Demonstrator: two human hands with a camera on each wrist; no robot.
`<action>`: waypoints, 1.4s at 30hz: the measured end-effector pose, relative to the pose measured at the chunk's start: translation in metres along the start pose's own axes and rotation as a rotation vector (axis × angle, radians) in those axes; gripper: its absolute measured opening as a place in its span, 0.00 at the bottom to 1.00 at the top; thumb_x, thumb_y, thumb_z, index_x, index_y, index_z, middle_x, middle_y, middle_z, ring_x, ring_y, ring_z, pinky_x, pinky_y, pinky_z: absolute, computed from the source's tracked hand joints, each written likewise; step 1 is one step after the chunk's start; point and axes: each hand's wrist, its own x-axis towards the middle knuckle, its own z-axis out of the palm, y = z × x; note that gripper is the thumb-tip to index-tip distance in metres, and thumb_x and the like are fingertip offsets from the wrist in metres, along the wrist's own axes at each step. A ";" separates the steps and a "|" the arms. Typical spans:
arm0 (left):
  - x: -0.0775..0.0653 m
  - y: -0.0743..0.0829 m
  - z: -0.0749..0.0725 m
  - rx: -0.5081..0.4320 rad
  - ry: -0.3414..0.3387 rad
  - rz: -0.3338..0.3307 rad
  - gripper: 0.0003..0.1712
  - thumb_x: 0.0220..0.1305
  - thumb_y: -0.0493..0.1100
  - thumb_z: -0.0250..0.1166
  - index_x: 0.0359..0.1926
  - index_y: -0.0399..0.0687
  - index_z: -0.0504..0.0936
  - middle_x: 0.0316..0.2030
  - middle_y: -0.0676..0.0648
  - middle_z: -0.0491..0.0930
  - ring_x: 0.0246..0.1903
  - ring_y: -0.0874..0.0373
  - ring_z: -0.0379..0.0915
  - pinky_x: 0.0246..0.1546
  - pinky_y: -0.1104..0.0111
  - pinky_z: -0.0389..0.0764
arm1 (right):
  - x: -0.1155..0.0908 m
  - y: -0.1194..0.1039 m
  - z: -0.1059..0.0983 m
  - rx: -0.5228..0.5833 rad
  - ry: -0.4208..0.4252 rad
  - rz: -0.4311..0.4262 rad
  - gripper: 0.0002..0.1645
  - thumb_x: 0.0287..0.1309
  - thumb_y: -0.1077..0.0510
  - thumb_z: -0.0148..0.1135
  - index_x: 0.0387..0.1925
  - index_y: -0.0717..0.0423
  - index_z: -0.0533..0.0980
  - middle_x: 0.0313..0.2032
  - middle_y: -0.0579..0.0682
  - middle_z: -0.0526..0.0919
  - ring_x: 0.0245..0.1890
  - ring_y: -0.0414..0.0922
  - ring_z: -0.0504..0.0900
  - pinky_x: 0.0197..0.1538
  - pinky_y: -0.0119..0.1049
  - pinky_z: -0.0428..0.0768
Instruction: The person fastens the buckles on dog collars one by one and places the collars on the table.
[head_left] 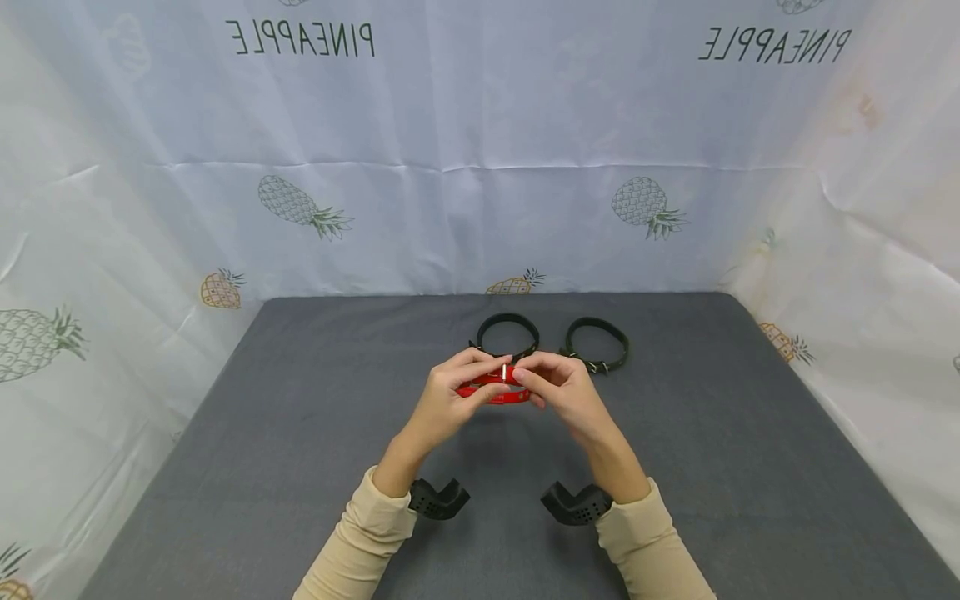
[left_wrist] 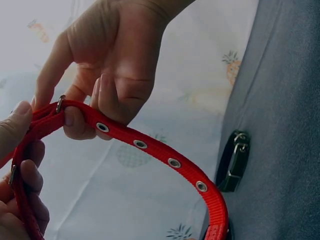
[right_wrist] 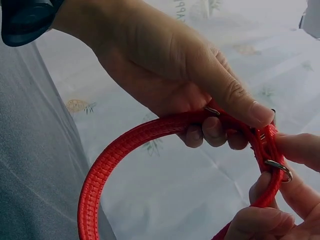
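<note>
Both hands hold a red collar [head_left: 510, 397] above the grey table, its strap bent into a loop. My left hand [head_left: 442, 400] pinches the left part, beside the buckle. The right hand [head_left: 567, 393] grips the strap from the right, thumb and fingertips close to the left fingertips. In the left wrist view the red strap [left_wrist: 157, 153] shows several metal eyelets, and a metal ring stands by the right fingertips. The right wrist view has the collar's stitched strap [right_wrist: 100, 175] curving down from the left fingers, with a metal ring near the right fingers.
Two dark buckled collars lie behind the hands on the grey table [head_left: 300, 433]: one at left [head_left: 508, 317], one at right [head_left: 621, 337]. A pineapple-print curtain [head_left: 480, 225] hangs behind and at both sides. Black devices sit on the left wrist [head_left: 441, 500] and right wrist [head_left: 576, 504].
</note>
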 end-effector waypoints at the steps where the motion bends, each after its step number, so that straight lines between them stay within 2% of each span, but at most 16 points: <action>1: 0.000 0.000 0.000 -0.006 -0.007 0.002 0.20 0.54 0.30 0.69 0.50 0.31 0.82 0.38 0.39 0.81 0.35 0.55 0.75 0.31 0.73 0.82 | 0.000 0.000 0.000 -0.001 0.003 0.004 0.11 0.63 0.63 0.60 0.37 0.41 0.80 0.28 0.35 0.79 0.18 0.39 0.65 0.26 0.33 0.69; 6: 0.000 -0.001 -0.001 -0.029 -0.031 -0.015 0.18 0.58 0.32 0.67 0.51 0.31 0.82 0.39 0.39 0.82 0.34 0.57 0.74 0.31 0.74 0.80 | 0.001 -0.001 0.002 -0.016 -0.001 0.016 0.09 0.62 0.64 0.60 0.40 0.47 0.74 0.28 0.37 0.77 0.18 0.40 0.65 0.24 0.33 0.68; 13: -0.002 -0.005 0.001 -0.067 0.017 -0.069 0.16 0.57 0.35 0.68 0.48 0.36 0.83 0.40 0.40 0.83 0.34 0.59 0.76 0.32 0.74 0.82 | 0.001 -0.001 0.002 -0.021 -0.004 0.018 0.05 0.64 0.62 0.59 0.36 0.48 0.72 0.28 0.41 0.76 0.19 0.42 0.66 0.26 0.32 0.71; 18: -0.002 -0.011 0.004 -0.084 0.062 -0.003 0.15 0.61 0.42 0.65 0.45 0.35 0.83 0.42 0.39 0.80 0.35 0.58 0.76 0.32 0.75 0.81 | 0.001 -0.001 0.001 -0.013 -0.007 0.035 0.04 0.65 0.63 0.57 0.39 0.50 0.74 0.30 0.38 0.77 0.20 0.42 0.67 0.28 0.29 0.73; 21: -0.002 -0.013 0.005 -0.087 0.103 0.027 0.13 0.62 0.39 0.65 0.44 0.33 0.82 0.42 0.38 0.78 0.32 0.59 0.74 0.29 0.76 0.78 | 0.001 -0.001 0.001 -0.024 -0.016 0.040 0.08 0.64 0.62 0.59 0.44 0.56 0.74 0.31 0.38 0.77 0.21 0.41 0.69 0.28 0.29 0.74; 26: -0.003 -0.013 0.006 -0.123 0.114 -0.028 0.13 0.59 0.30 0.65 0.47 0.31 0.80 0.44 0.36 0.78 0.34 0.64 0.75 0.33 0.79 0.79 | 0.002 0.000 0.005 -0.107 -0.011 -0.022 0.21 0.58 0.65 0.65 0.52 0.67 0.72 0.29 0.39 0.75 0.20 0.37 0.65 0.23 0.30 0.68; 28: -0.003 -0.011 0.007 -0.136 0.109 -0.059 0.14 0.58 0.28 0.64 0.47 0.30 0.80 0.44 0.35 0.78 0.36 0.64 0.75 0.35 0.79 0.80 | 0.003 0.000 0.007 -0.167 0.023 -0.054 0.22 0.55 0.66 0.66 0.51 0.68 0.74 0.25 0.38 0.72 0.19 0.36 0.62 0.20 0.31 0.64; 31: -0.003 -0.010 0.009 -0.129 0.116 -0.071 0.13 0.57 0.27 0.65 0.46 0.30 0.81 0.44 0.36 0.78 0.35 0.66 0.73 0.32 0.79 0.78 | 0.003 0.000 0.009 -0.225 0.085 -0.071 0.19 0.53 0.67 0.68 0.48 0.68 0.77 0.22 0.38 0.70 0.17 0.36 0.59 0.18 0.31 0.61; 35: -0.003 -0.010 0.013 -0.139 0.146 -0.031 0.12 0.58 0.30 0.66 0.44 0.28 0.82 0.42 0.36 0.77 0.36 0.65 0.71 0.32 0.77 0.79 | 0.003 0.000 0.010 -0.245 0.128 -0.087 0.18 0.52 0.67 0.69 0.46 0.68 0.79 0.21 0.36 0.72 0.15 0.37 0.58 0.17 0.31 0.61; 40: -0.003 -0.012 0.015 -0.173 0.176 0.030 0.16 0.60 0.37 0.65 0.41 0.24 0.82 0.40 0.36 0.74 0.36 0.62 0.69 0.29 0.77 0.76 | 0.003 0.001 0.009 -0.237 0.096 -0.124 0.18 0.53 0.66 0.68 0.46 0.71 0.79 0.18 0.35 0.72 0.13 0.38 0.57 0.15 0.30 0.60; 42: -0.003 -0.012 0.015 -0.182 0.174 0.032 0.16 0.60 0.37 0.65 0.41 0.25 0.82 0.39 0.36 0.74 0.34 0.62 0.67 0.27 0.76 0.74 | 0.003 0.002 0.008 -0.250 0.084 -0.160 0.17 0.53 0.67 0.68 0.45 0.71 0.79 0.19 0.36 0.72 0.12 0.39 0.57 0.15 0.30 0.60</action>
